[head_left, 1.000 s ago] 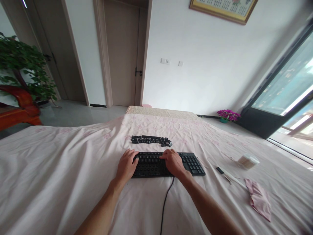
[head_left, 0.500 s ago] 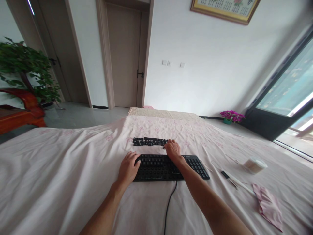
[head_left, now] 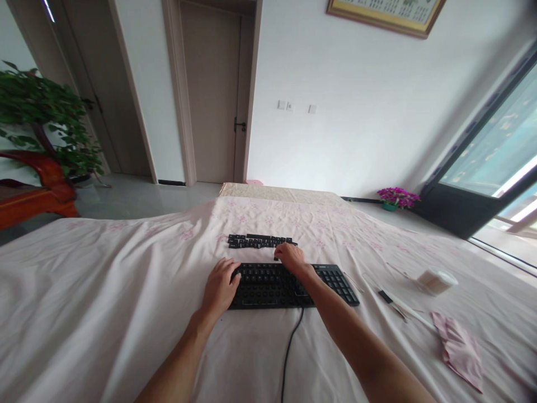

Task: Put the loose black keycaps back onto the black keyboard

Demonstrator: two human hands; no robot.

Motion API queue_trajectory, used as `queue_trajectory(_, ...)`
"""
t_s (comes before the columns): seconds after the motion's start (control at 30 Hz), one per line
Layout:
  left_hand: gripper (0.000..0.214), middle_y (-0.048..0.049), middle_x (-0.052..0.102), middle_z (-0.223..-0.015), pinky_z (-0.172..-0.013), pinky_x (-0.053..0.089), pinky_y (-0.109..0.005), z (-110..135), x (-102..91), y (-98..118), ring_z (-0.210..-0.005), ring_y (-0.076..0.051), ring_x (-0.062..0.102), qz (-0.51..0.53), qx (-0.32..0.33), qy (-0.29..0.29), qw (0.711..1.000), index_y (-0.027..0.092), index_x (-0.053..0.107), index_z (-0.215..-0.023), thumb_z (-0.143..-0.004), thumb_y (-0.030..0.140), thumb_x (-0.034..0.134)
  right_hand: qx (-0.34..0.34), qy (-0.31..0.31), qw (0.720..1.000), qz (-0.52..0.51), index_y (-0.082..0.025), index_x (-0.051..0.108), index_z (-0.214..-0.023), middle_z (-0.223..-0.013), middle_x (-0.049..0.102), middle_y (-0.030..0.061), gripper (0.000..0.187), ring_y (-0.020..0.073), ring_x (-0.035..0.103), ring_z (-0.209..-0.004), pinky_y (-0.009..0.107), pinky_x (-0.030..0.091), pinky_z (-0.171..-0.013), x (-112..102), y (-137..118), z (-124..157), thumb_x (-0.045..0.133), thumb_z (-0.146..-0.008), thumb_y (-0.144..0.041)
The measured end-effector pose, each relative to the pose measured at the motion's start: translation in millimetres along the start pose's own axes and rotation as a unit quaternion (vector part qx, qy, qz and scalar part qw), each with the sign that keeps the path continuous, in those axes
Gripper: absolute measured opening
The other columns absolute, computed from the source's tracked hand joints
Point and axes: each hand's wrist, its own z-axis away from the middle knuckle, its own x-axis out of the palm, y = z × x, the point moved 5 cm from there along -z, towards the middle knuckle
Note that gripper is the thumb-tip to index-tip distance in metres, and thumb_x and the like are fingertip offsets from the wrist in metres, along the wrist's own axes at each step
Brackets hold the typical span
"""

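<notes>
A black keyboard (head_left: 331, 282) lies on a bed under a pink sheet (head_left: 104, 291), and its cable (head_left: 288, 358) runs toward me. My left hand (head_left: 218, 288) grips the keyboard's left end, fingers curled over the keys. My right hand (head_left: 291, 258) is at the keyboard's top edge with its fingertips pinched on a small dark keycap (head_left: 276, 257). Just beyond it, a row of loose black keycaps (head_left: 258, 242) lies on the sheet.
To the right on the sheet lie a thin tool (head_left: 396, 305), a white round container (head_left: 436, 280) and a folded pink cloth (head_left: 459, 350). A red wooden seat (head_left: 37, 196) and a plant (head_left: 42, 117) stand at the left, with doors behind them.
My right hand left the keys, reached out to the right end of the loose keycap row, then came back to the keyboard's top edge pinching a keycap. My left hand stayed put.
</notes>
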Motion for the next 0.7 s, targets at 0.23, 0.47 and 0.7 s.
queue_trajectory(0.23,0.030,-0.0074,0.062,-0.121,-0.106,0.038,-0.043,-0.3,0.4,-0.1,-0.123,-0.023,0.049,0.000,0.001,0.002,1.000,0.020,0.064,-0.113,-0.086,0.023,0.050,0.011,-0.013,1.000,-0.003,-0.026,0.074,-0.092,-0.097,0.071,0.0064,0.021,0.0209,0.063,-0.092,0.026,0.040,-0.072,2.5,-4.2,-5.2,0.058,-0.079,-0.027)
queue_trajectory(0.47,0.030,-0.0073,0.062,-0.122,-0.106,0.038,-0.042,-1.2,-1.6,2.3,-0.123,-0.023,0.049,0.002,-0.004,-0.003,1.000,0.020,0.064,-0.112,-0.085,0.022,0.051,0.007,-0.006,1.000,-0.013,-0.026,0.074,-0.093,-0.099,0.071,0.0057,0.021,0.0204,0.063,-0.094,0.026,0.040,-0.074,-3.7,-5.3,2.6,0.058,-0.081,-0.029)
queue_trajectory(0.7,0.030,-0.0077,0.062,-0.121,-0.106,0.039,-0.043,-1.5,-0.9,1.3,-0.122,-0.024,0.049,0.003,0.003,0.000,1.000,0.020,0.064,-0.111,-0.085,0.022,0.050,-0.061,0.061,0.993,-0.076,-0.028,0.071,-0.101,-0.105,0.067,0.0002,0.026,0.0148,0.060,-0.095,0.022,0.039,-0.080,-29.9,-3.7,55.0,0.048,-0.090,-0.033)
